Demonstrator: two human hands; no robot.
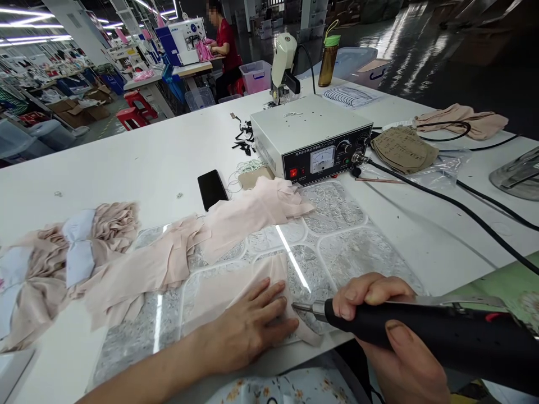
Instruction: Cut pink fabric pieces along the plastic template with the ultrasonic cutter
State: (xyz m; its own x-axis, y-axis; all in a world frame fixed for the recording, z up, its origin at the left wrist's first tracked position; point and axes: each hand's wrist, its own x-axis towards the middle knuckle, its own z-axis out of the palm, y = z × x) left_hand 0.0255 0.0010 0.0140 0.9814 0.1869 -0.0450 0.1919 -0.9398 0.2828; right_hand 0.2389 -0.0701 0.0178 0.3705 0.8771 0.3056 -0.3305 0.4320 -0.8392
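My left hand (255, 322) lies flat with its fingers stretched out on a thin pale pink fabric piece (225, 289). Wrapped in my right hand (406, 350) is a black handheld ultrasonic tool (463, 339). Its slim metal tip meets or hovers close to the edge of that fabric, just right of my left fingers; contact is hard to tell. Beneath the fabric is a grey stone-patterned mat (357, 252). Beyond my left hand are a stack of similar pink pieces (256, 205) and another pile (147, 266).
Bundles of folded pink fabric (113, 224) with white wraps lie at left. A control box (311, 137) with a lit red switch stands behind, near a phone (211, 189). A black cable (455, 207) crosses the right side. Farther back, a person (227, 42) sits by a sewing machine (183, 42).
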